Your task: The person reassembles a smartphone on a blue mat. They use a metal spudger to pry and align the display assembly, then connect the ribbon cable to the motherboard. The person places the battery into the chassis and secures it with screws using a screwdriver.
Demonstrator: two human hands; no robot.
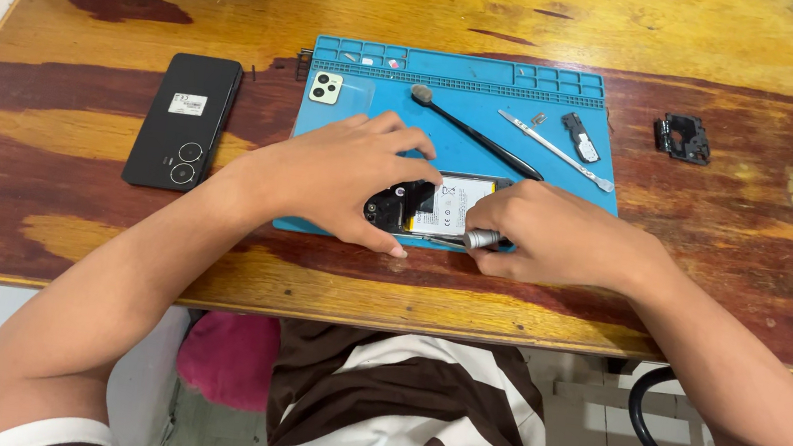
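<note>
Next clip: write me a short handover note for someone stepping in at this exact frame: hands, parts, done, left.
Left hand: steadies the opened phone on the blue mat.
Right hand: grips a small screwdriver, its tip at the phone's lower edge.
Parts: black back cover on the wooden table to the left; camera trim piece, brush, metal pry tool and small black part on the mat; black bracket to the right.
Done: back off, battery exposed.
Left: work inside the phone unfinished; it remains open.

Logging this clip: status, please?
Left hand steadies opened phone on blue mat. Right hand in a grip on screwdriver. Brush beside, clear.
</note>
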